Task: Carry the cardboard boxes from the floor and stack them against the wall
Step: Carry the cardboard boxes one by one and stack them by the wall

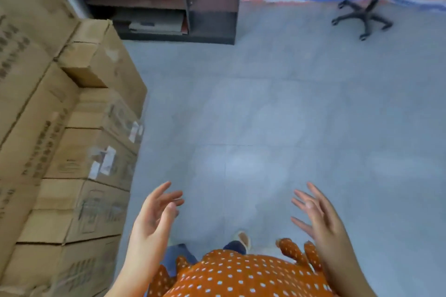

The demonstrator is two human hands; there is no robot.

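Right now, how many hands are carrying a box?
0. The left hand and right hand hover open over the bare floor; the stacked boxes stand untouched at left.

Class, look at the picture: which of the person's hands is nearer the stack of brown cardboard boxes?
Left. The left hand hangs open just beside the stack of brown cardboard boxes; the right hand is open farther away, across the body.
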